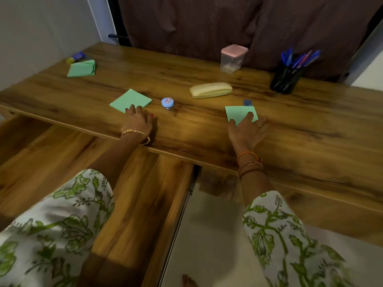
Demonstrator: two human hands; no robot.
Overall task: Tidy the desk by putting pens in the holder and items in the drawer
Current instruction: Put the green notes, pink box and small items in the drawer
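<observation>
Both hands down flat on green paper pads near the front edge of the counter (207, 129).

Left hand (139, 122): fingers straight and slightly spread, tips resting on the near corner of the left pad (131, 100). Nothing pinched. The pad sits as a diamond, one corner toward the person and the opposite one toward the back edge; roughly square, so no real long axis.

Right hand (246, 130): fingers spread, pressing the near part of the right pad (240, 113). This one is also skewed to the front edge, with a corner under the palm. A small blue item (247, 102) lies just behind it, touching or nearly so; too blurred to identify.

Why held this way, as a judgement: flat fingers on the near corners suit dragging each pad toward the front edge, where the open drawer (132, 204) stands pulled out below the left forearm. The left pad has the shorter run; the right pad sits past the drawer's right side and would have to be carried across.

Still out on the counter:
- small jar with a blue lid (167, 103), between the two pads
- pale yellow case (211, 90), long axis roughly along the back edge, mid-counter
- folded green paper (81, 68) near the back left corner, with a blue-and-yellow item (75, 57) just behind it
- clear box with a pink lid (233, 59) at the back edge

Pen holder (287, 79) toward the back right, pens (298, 56) already standing in it, tips fanned upward. No loose pens seen.
</observation>
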